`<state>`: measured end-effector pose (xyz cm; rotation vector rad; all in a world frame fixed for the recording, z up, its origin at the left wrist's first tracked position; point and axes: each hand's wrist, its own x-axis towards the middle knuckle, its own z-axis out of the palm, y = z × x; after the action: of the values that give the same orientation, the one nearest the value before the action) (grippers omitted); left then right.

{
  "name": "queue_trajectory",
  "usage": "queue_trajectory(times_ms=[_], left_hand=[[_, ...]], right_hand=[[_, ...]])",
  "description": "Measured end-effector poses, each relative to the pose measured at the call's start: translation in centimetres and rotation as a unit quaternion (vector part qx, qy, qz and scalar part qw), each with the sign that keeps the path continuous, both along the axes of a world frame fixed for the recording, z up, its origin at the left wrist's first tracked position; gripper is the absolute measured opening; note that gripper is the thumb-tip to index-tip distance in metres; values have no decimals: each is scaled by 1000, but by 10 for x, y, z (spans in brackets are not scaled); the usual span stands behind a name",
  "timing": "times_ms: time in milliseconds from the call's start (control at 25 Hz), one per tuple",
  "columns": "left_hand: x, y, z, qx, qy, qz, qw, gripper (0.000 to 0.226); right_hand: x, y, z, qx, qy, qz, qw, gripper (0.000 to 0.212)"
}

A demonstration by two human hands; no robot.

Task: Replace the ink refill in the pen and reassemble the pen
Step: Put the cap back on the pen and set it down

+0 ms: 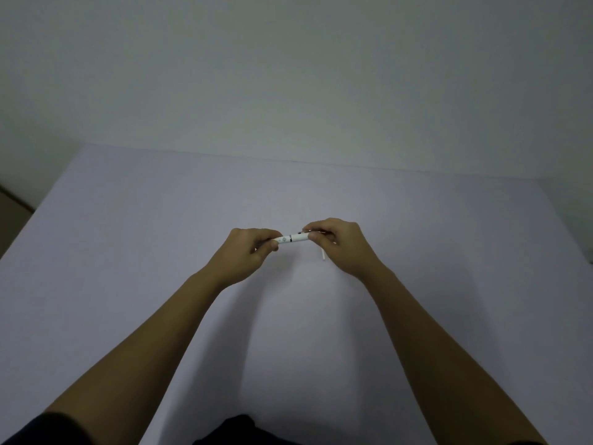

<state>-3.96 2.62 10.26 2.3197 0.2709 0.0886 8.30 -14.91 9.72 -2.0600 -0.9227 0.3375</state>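
Surface: lavender table (pixel 128 252) lying bare.
Grip: left hand (pixel 247 252) and right hand (pixel 340 244) both clamping white pen (pixel 292 238).
Spare: refill (pixel 322 254) lying just beside pen.
Risk: uneven twisting possibly cross-threading barrel.

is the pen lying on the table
No, both the left hand and the right hand hold the pen up above the table.

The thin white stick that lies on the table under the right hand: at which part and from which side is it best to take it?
The thin white stick shows only its near end; the right hand hides the rest. It lies flat on the pale lilac table, so probably pinch that near end from above, one fingertip on each long side. Its other end cannot be judged.
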Motion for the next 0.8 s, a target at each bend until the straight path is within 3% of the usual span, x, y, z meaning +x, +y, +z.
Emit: queue_trajectory(times_ms=[280,440,560,800], left_hand=[[14,-4,-38,81,49,-49,994,24],[34,-20,-73,0,143,48,988,31],[60,-29,-92,-37,158,112,980,33],[101,-39,-116,21,152,159,975,35]], right_hand=[[5,2,-27,19,70,-61,995,33],[1,-10,-91,-167,47,-138,975,50],[-13,-19,-130,-278,28,-178,944,55],[-29,-21,-165,-289,-26,-192,938,64]])
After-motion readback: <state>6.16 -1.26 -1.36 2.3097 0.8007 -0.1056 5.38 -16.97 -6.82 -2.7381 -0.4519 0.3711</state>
